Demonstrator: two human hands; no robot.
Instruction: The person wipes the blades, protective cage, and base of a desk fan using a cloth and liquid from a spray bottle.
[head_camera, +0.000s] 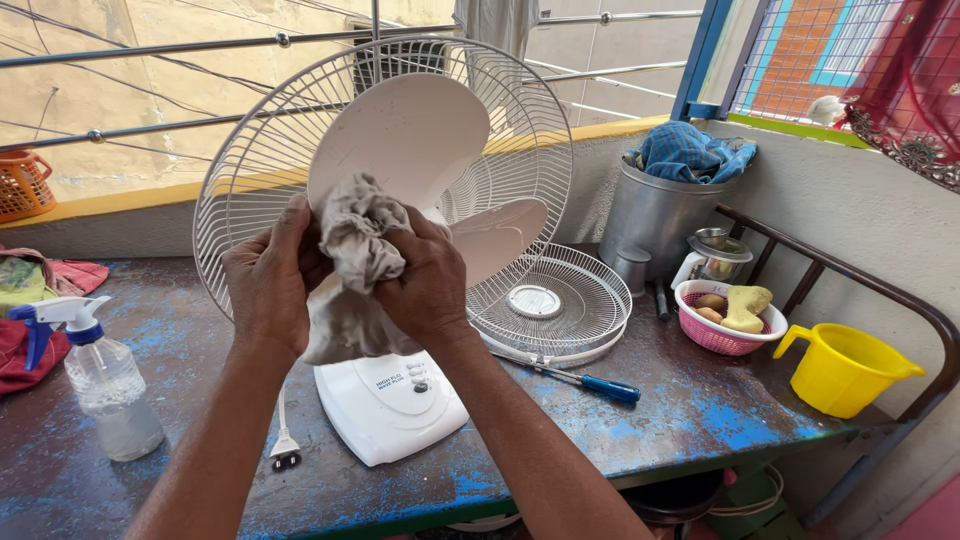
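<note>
Head view: a grey rag (352, 262) is bunched between both hands at the fan's (400, 230) hub. The left hand (270, 280) is closed on the rag's left side, thumb up; the right hand (428, 285) is clamped on its right side, fingers curled in. The two hands are held close together, so that the cloth is pressed around the root of the near blade (400, 135), which seems to be steadied by the grip.

The fan is stood upright on its white base (385, 405) at the near edge of the table (690, 410), within easy reach. Its rear grille (245, 170) is left in place behind the blades. The front grille (550, 305) is laid flat to the right, just beside the base, which leaves the blades bare to the cloth. A blue-handled screwdriver (585, 382) is laid near that grille. The plug (284, 452) is seen lying loose on the table, left of the base, so the fan is not powered.

A spray bottle (100, 385) is stood at the near left. At the far right, a steel bucket (655, 215) with blue cloth, a pink basket (725, 325) and a yellow jug (845, 370) are set well apart from the hands.
</note>
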